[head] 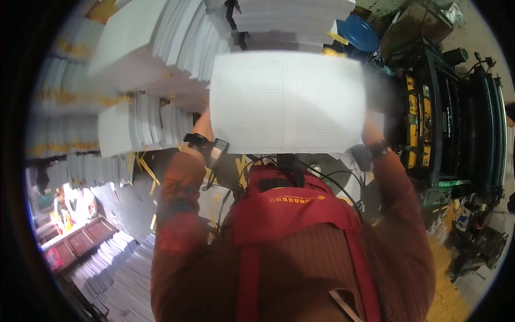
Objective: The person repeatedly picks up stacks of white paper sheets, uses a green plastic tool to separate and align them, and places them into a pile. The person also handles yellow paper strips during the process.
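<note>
Before my chest lies a wide stack of ruled paper sheets [287, 102], its printed grid facing up. My left hand [204, 124] grips its left edge, the fingers mostly hidden by the paper. At the opposite edge is my right hand [372, 126], blurred, with its fingers also hidden behind the sheets. How thick the stack is cannot be seen from above. Both wrists carry strapped devices. Below the paper shows the red apron [297, 201] over a brown knitted top.
Tall paper stacks [181, 36] rise at the left and ahead, some with yellow strips between them. A dark machine with rollers [442, 120] stands at the right. Beyond it is a blue round container [359, 32]. Cables [338, 181] hang near my waist.
</note>
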Tool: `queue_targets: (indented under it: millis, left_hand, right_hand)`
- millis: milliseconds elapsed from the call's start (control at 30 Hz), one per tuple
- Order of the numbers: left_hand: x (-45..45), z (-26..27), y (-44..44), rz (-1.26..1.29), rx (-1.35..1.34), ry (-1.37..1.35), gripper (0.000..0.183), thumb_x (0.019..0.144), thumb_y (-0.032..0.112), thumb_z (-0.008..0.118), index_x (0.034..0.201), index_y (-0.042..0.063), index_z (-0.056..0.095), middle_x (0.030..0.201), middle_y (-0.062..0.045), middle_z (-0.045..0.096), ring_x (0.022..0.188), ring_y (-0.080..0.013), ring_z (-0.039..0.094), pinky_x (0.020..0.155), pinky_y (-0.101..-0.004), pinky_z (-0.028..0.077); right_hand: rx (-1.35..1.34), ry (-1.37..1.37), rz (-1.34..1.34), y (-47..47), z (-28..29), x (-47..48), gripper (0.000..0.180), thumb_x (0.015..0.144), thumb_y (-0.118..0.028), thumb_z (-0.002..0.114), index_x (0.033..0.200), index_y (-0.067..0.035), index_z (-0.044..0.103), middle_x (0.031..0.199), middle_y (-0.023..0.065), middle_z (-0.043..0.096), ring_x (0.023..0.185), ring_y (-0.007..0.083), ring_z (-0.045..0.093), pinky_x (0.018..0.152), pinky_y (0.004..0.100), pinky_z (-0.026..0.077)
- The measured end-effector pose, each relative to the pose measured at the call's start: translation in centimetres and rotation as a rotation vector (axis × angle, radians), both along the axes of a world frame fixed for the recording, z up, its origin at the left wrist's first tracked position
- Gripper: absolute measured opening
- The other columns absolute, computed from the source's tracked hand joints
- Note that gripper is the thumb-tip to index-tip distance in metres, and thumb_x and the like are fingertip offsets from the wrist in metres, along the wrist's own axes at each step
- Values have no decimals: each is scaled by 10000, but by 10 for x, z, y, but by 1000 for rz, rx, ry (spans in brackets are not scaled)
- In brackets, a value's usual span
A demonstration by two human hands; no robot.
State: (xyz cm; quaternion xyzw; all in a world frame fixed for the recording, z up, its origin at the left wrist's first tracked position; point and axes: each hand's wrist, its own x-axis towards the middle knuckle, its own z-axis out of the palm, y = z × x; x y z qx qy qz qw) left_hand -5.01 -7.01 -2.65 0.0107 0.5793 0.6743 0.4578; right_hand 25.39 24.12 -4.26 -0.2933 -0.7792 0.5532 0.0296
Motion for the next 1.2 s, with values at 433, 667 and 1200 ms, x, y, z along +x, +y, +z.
queue_targets:
  millis: [433,667,1200]
  left_hand:
    - [-38,-48,-47,-78,-288,25,443,935,399,489,1113,14,616,949,-100,644,890,-163,586,748,-288,476]
    - [-32,107,16,-186,-280,1186,483,853,309,636,1193,-27,566,1144,-155,599,1056,-271,576,901,-357,433]
    - [49,28,336,-1266,-588,997,746,852,530,526,1261,-92,488,1351,-238,457,1225,-342,456,1020,-403,336]
  right_hand:
    - [-327,24,-604,-3,-13,-6,449,948,-376,488,1029,54,589,871,105,639,693,187,593,612,322,481]
    - [-537,203,-591,-5,42,47,406,993,-400,408,1033,-14,528,560,-70,351,419,31,258,369,201,189]
    - [-552,462,-1014,-95,35,177,274,994,-314,419,885,-80,511,566,-9,473,390,32,293,354,196,201]
